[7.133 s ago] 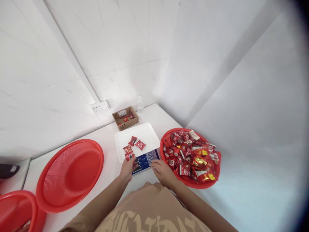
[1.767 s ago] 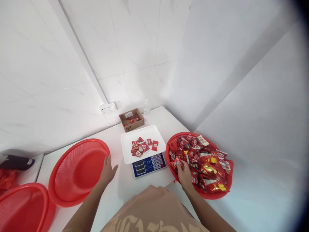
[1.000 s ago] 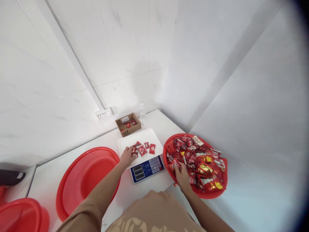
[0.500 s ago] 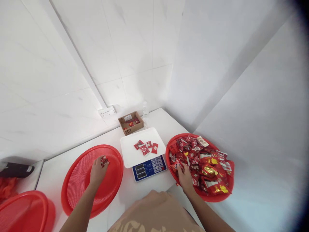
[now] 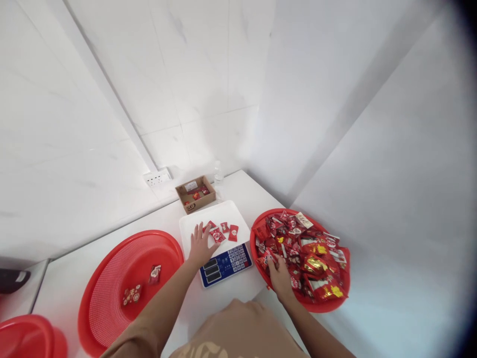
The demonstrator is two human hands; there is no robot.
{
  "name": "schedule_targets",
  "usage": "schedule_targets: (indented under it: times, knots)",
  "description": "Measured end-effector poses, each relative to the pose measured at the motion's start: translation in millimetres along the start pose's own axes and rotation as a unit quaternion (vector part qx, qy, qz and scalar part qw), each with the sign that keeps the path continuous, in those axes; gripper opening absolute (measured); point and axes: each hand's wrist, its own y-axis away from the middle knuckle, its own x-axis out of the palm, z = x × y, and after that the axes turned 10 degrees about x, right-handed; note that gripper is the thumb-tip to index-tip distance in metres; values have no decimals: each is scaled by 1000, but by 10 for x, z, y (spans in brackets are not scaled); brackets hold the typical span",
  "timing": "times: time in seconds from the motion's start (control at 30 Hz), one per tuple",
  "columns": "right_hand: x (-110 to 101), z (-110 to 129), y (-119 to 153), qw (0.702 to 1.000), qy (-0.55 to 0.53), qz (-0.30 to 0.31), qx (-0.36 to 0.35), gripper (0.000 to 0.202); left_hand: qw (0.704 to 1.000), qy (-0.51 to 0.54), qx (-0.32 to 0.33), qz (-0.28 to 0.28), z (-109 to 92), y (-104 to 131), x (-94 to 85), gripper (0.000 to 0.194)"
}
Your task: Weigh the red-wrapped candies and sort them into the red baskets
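**Now: candies on the scale tray**

Four red candies [image 5: 220,231] lie on the white scale tray [image 5: 238,215], just right of the spread left hand [image 5: 200,245]. Farther right, the right hand [image 5: 278,275] pinches a wrapper in the full red basket [image 5: 337,303]. Two packets [image 5: 143,284] lie in the left basket [image 5: 108,258].

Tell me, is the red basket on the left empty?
No. The left basket holds two sweets; the rest of its mesh shows bare.
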Motion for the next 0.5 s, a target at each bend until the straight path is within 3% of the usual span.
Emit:
schedule_targets:
  times: [0.27, 0.4, 0.5]
  knots:
    - [31, -47, -32, 1000, -14, -11, -8, 65, 992, -32, -20, 121, -434, -554, 238, 81]
    - [33, -32, -28, 1000, -17, -10, 1, 65, 991, -63, 14, 117, -519, -656, 333, 74]
    - [24, -12, -20, 1000, -17, -6, 8, 67, 991, -90, 61, 81, -514, -641, 346, 61]
